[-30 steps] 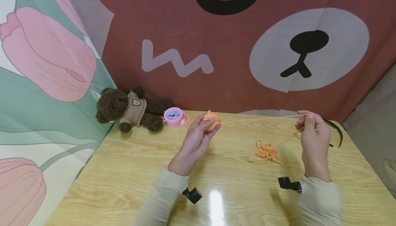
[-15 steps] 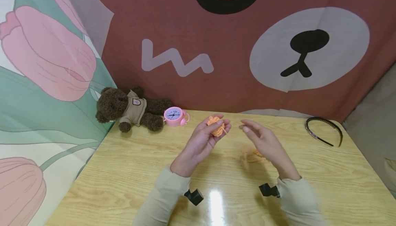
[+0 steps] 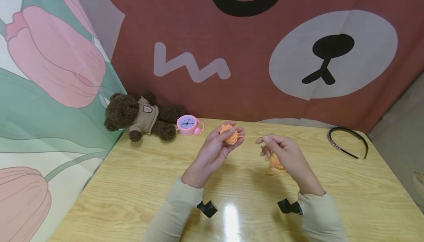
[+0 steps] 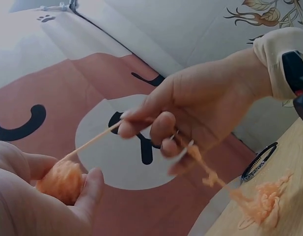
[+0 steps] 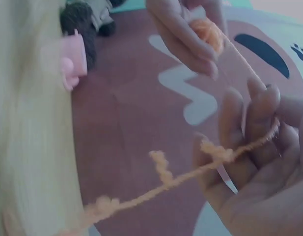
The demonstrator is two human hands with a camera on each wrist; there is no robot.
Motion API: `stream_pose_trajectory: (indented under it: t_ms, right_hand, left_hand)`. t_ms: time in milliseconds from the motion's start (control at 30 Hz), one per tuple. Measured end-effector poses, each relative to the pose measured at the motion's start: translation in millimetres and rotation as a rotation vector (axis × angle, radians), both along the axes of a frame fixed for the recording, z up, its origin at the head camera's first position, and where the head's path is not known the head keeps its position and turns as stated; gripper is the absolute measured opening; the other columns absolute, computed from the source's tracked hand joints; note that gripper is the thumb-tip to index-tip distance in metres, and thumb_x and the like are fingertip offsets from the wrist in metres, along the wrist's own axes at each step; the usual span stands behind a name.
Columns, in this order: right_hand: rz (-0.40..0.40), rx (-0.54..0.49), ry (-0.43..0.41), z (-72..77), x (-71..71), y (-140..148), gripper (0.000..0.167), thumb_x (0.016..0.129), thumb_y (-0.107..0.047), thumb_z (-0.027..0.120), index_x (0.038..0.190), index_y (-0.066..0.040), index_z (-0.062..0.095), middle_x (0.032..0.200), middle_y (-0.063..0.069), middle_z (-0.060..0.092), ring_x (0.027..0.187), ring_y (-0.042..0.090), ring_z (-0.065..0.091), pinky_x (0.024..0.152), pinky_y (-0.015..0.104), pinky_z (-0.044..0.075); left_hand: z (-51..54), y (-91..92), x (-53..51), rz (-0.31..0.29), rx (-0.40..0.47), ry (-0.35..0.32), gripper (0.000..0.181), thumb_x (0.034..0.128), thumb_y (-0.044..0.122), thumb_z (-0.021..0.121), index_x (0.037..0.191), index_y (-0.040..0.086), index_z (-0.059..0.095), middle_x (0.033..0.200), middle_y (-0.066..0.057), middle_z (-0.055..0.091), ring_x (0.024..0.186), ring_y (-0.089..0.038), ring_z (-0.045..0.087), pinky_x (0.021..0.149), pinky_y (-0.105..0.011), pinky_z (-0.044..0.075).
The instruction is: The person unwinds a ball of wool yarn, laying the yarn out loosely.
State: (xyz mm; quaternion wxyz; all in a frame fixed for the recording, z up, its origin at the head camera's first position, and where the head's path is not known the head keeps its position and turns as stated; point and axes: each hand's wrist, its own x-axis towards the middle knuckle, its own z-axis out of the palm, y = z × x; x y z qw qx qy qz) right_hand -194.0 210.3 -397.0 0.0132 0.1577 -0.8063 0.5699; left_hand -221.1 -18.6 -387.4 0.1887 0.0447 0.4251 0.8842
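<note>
My left hand (image 3: 212,152) holds a small wound ball of orange yarn (image 3: 229,134) between thumb and fingers. A taut strand (image 3: 251,136) runs from the ball to my right hand (image 3: 286,157), which pinches it between thumb and index finger. In the left wrist view the yarn trails past the curled fingers of the right hand (image 4: 205,101) down to a loose orange heap (image 4: 264,201) on the table. The right wrist view shows the trailing yarn (image 5: 176,182) with short kinked loops along it.
A brown teddy bear (image 3: 142,117) in a beige shirt lies at the table's back left, beside a pink alarm clock (image 3: 187,125). A black headband (image 3: 347,142) lies at the back right of the wooden table (image 3: 132,190).
From far right, my right hand has come in close to my left, shortening the strand between them. The loose heap is now partly behind the right hand. My left hand keeps hold of the ball.
</note>
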Motion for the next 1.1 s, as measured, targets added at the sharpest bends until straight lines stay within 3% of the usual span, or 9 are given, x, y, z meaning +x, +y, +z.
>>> stream_pose_trajectory:
  t_ms: [267,500,733,833,933,1000,1100]
  right_hand:
    - [-0.305,-0.292,0.052,13.9,0.0,23.4,0.043,0.105,-0.038,0.052,0.117,0.0,0.068,0.065,0.0,0.055,0.071,0.017,0.065,0.076,0.021,0.058]
    - [-0.544,-0.595,0.103,20.0,-2.6,38.5,0.04,0.101,-0.034,0.062,0.108,0.004,0.071,0.06,0.003,0.053,0.058,0.017,0.059,0.067,0.023,0.06]
    - [-0.649,-0.775,0.21,20.6,-4.1,56.5,0.04,0.101,-0.03,0.062,0.113,0.008,0.069,0.06,0.003,0.052,0.054,0.015,0.056,0.058,0.021,0.055]
    - [-0.688,-0.788,0.208,18.2,-5.7,62.2,0.037,0.102,-0.029,0.061,0.112,0.006,0.07,0.064,0.003,0.054,0.055,0.015,0.057,0.057,0.02,0.053]
    - [-0.688,-0.738,0.113,14.8,-8.1,64.6,0.032,0.102,-0.027,0.06,0.111,0.001,0.072,0.072,0.002,0.058,0.061,0.013,0.06,0.059,0.019,0.055]
    - [-0.646,-0.642,0.032,11.4,-9.5,64.3,0.03,0.103,-0.027,0.06,0.112,-0.001,0.072,0.079,0.0,0.061,0.067,0.012,0.062,0.064,0.017,0.057]
    - [-0.544,-0.419,-0.051,5.8,-10.0,61.5,0.031,0.104,-0.031,0.057,0.118,-0.007,0.07,0.091,-0.003,0.061,0.08,0.01,0.062,0.072,0.013,0.057]
  left_hand:
    - [-1.8,-1.9,-1.4,-0.039,-0.008,-0.004,0.03,0.1065,0.012,0.052,0.136,0.009,0.048,0.122,-0.01,0.063,0.102,-0.018,0.072,0.087,-0.026,0.063]
    - [-1.8,-2.9,-2.0,-0.038,-0.007,-0.01,0.033,0.1061,0.008,0.05,0.139,0.006,0.046,0.119,-0.01,0.063,0.107,-0.021,0.07,0.09,-0.024,0.061]
    - [-1.6,-2.1,-4.5,0.028,0.015,-0.018,0.033,0.101,-0.004,0.052,0.132,0.005,0.047,0.119,-0.012,0.062,0.108,-0.019,0.069,0.097,-0.025,0.058]
    - [-1.3,-2.1,-5.0,0.044,0.03,-0.015,0.038,0.0986,-0.011,0.051,0.133,0.005,0.046,0.119,-0.013,0.061,0.106,-0.017,0.07,0.097,-0.023,0.058]
    - [-0.8,-2.1,-4.8,0.043,0.047,-0.015,0.038,0.0983,-0.012,0.05,0.131,0.005,0.046,0.119,-0.014,0.062,0.104,-0.018,0.071,0.094,-0.024,0.059]
    - [-1.2,-1.6,-4.7,0.034,0.051,-0.016,0.035,0.0989,-0.01,0.051,0.13,0.006,0.047,0.119,-0.014,0.063,0.103,-0.018,0.071,0.093,-0.025,0.06]
    - [-2.0,-0.8,-3.7,0.017,0.056,-0.023,0.032,0.0995,-0.008,0.052,0.127,0.007,0.048,0.118,-0.014,0.063,0.103,-0.018,0.072,0.094,-0.027,0.06]
